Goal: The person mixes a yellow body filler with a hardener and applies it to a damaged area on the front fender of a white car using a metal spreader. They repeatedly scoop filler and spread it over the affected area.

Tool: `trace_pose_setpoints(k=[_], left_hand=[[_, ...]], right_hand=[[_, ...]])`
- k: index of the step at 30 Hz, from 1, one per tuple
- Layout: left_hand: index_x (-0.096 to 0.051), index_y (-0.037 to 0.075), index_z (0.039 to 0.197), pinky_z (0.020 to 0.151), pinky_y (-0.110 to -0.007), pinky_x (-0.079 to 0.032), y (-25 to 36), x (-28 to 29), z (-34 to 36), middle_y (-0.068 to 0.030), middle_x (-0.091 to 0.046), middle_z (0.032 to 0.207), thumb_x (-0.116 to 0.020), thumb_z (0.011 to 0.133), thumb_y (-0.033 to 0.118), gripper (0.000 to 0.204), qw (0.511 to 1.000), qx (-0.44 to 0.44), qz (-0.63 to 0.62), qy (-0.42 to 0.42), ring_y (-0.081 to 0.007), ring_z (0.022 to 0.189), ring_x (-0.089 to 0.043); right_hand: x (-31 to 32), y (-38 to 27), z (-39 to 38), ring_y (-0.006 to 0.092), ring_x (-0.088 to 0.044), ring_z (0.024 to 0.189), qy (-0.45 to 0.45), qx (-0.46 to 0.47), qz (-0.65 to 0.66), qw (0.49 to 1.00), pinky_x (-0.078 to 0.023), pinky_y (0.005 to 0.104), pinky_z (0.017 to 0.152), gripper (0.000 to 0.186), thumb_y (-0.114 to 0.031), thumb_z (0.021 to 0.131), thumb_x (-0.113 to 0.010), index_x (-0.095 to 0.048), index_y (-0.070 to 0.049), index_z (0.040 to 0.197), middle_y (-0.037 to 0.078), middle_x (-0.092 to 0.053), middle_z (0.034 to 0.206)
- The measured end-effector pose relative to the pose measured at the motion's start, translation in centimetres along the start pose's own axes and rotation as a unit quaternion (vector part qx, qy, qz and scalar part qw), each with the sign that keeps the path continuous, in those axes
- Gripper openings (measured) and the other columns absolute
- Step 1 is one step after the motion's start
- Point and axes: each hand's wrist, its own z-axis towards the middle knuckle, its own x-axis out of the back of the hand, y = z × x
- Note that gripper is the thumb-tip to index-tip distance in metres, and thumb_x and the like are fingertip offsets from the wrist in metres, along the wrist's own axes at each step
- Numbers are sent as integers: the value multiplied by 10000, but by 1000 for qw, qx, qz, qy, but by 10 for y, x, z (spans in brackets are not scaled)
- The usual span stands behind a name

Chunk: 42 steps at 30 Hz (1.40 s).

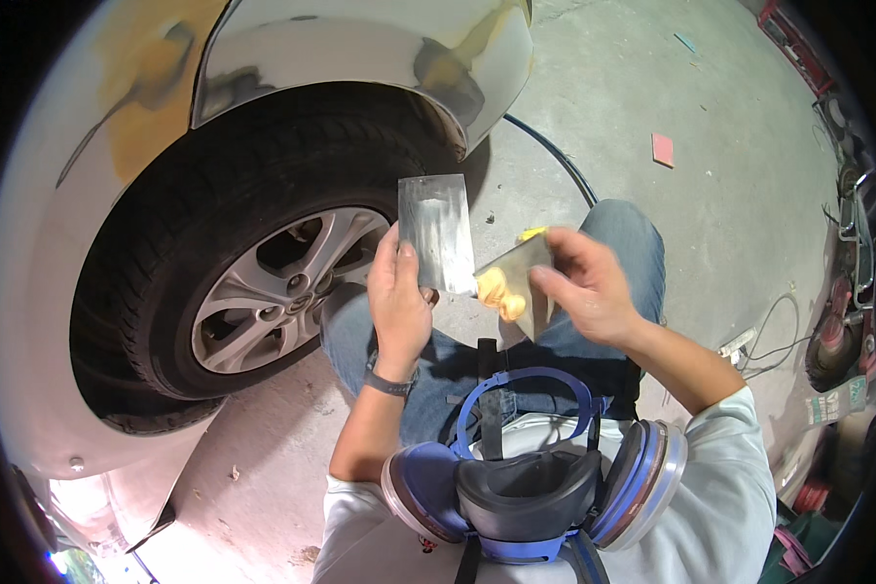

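Note:
In my left hand (399, 299), fingers curled round its edge, a flat metal filler spreader (435, 229) stands with a bright smear on its face. My right hand (591, 285) pinches a second metal spreader (535, 268), which carries pale yellow-orange putty (501, 295). The two spreaders meet or nearly meet at the putty; I cannot tell if they touch. A bit of brighter yellow (532, 234) shows at the far edge of the right spreader. Both hands are over my lap, beside the car wheel (297, 283).
The pale car body (302, 54) has sanded patches and a yellow filler area (151, 92) above the wheel arch. A dark hose (555, 154) and a pink pad (662, 151) lie on the concrete floor. A respirator (530, 487) hangs at my chest. Assorted gear lines the right side.

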Motion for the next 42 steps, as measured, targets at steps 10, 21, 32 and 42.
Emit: trace_pose_setpoints(k=[10, 21, 32, 42], left_hand=[[-423, -76, 1542, 1049, -360, -551, 12, -2, -45, -184, -646, 1382, -508, 1108, 195, 519, 965, 81, -245, -52, -233, 1223, -678], [-485, -31, 1517, 554, -175, -371, 12, 14, -22, 1, -692, 1068, -485, 1135, 186, 440, 992, -36, -83, -92, 10, 661, -472], [-531, 5, 1503, 520, -205, -372, -83, 46, 60, 47, -584, 855, -517, 1116, 243, 455, 982, 116, -48, -141, -20, 587, -440], [-596, 21, 1394, 445, -239, -367, -152, 54, 95, 52, -488, 738, -530, 1092, 226, 372, 964, 184, -63, -179, -31, 500, -429]], right_hand=[[1, 7, 17, 324, -664, 1147, -60, 504, -377, 775, -441, 609, 1164, 337, -111, 781, -739, -782, -75, 1113, 122, -689, 1206], [5, -41, 7, 341, -684, 1207, -103, 370, -480, 789, -524, 556, 1076, 286, -60, 822, -711, -736, -112, 1103, 144, -698, 1258], [-42, -109, 15, 261, -719, 1079, 49, 244, -227, 942, -564, 332, 926, 393, 158, 941, -561, -677, 6, 1284, 167, -719, 1202], [-164, -220, 139, 308, -691, 1016, 235, 618, -385, 644, -579, 426, 837, 328, 37, 843, -703, -735, -120, 1129, 106, -701, 1142]])
